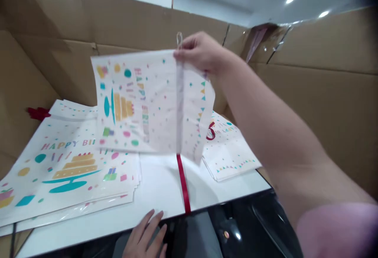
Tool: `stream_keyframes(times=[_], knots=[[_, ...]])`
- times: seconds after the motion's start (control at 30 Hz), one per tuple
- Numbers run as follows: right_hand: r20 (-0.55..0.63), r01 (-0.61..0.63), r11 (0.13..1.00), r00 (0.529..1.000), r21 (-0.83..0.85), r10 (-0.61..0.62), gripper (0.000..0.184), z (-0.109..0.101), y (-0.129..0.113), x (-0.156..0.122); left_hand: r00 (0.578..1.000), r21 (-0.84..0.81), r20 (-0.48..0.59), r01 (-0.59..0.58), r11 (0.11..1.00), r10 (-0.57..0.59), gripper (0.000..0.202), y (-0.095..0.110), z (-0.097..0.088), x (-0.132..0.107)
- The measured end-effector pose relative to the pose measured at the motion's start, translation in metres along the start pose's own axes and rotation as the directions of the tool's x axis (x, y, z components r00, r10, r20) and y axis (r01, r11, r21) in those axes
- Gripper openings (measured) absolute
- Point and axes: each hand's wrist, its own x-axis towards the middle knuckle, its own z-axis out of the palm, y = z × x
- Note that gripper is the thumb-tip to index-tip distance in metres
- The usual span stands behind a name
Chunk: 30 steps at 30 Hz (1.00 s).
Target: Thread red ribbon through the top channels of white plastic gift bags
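The right hand (196,53) pinches a cake-printed birthday sheet (156,96) by its top edge, held above and beyond the left hand (144,240), whose fingers are loosely spread. Left of that hand, matching sheets (73,171) lie stacked on the table (158,179); right, a red ribbon (183,185).

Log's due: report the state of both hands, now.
Left hand: open, nothing visibly held.
Right hand: closed, holding a birthday-print sheet by its upper edge.
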Motion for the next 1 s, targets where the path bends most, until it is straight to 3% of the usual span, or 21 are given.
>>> stream_keyframes(times=[0.07,0.13,0.2,0.27,0.37,0.4,0.47,0.57,0.63,0.7,0.8,0.9,1.0], knots=[[-0.097,0.136,0.983,0.984,-0.127,-0.149,0.067,-0.028,-0.039,-0.008,1.0,0.04,-0.026,-0.009,0.999,0.01,0.031,-0.006,-0.004,0.014],[-0.101,0.277,0.919,0.944,-0.281,-0.315,0.077,-0.034,-0.064,-0.034,0.997,0.069,-0.058,0.055,0.996,-0.051,0.043,-0.015,-0.012,0.03],[-0.01,0.387,0.838,0.906,-0.384,-0.423,0.056,-0.023,-0.073,-0.068,0.976,0.137,-0.167,0.162,0.977,-0.139,0.063,-0.03,-0.025,0.046],[0.124,0.456,0.809,0.888,-0.371,-0.443,0.029,-0.001,-0.067,-0.105,0.897,0.274,-0.416,0.279,0.92,-0.148,0.091,-0.05,-0.041,0.061],[0.289,0.52,0.808,0.847,-0.277,-0.446,0.027,0.04,-0.041,-0.155,0.833,0.405,-0.542,0.372,0.835,-0.108,0.118,-0.081,-0.062,0.073],[0.329,0.533,0.811,0.831,-0.24,-0.449,0.029,0.054,-0.03,-0.17,0.83,0.419,-0.549,0.377,0.826,-0.1,0.115,-0.091,-0.066,0.073],[0.362,0.529,0.833,0.818,-0.164,-0.448,0.032,0.084,-0.004,-0.199,0.851,0.442,-0.515,0.369,0.817,-0.106,0.091,-0.107,-0.067,0.065],[0.305,0.421,0.902,0.875,-0.097,-0.376,0.032,0.133,0.032,-0.241,0.922,0.452,-0.363,0.303,0.839,-0.138,0.046,-0.123,-0.055,0.037],[0.252,0.336,0.937,0.918,-0.092,-0.305,0.032,0.164,0.05,-0.266,0.947,0.448,-0.287,0.267,0.853,-0.146,0.035,-0.127,-0.044,0.017],[0.247,0.294,0.949,0.934,-0.112,-0.26,0.033,0.19,0.06,-0.288,0.949,0.45,-0.26,0.281,0.848,-0.177,0.031,-0.121,-0.032,0.003],[0.275,0.309,0.932,0.928,-0.188,-0.252,0.035,0.217,0.065,-0.312,0.954,0.384,-0.223,0.273,0.882,-0.199,0.029,-0.089,-0.011,0.002],[0.247,0.328,0.909,0.932,-0.255,-0.267,0.036,0.227,0.064,-0.327,0.99,0.237,-0.096,0.119,0.964,-0.099,0.039,-0.043,0.012,0.022],[0.182,0.374,0.87,0.926,-0.32,-0.331,0.038,0.226,0.059,-0.335,0.988,0.218,0.009,0.15,0.964,-0.156,0.046,-0.017,0.035,0.051]])
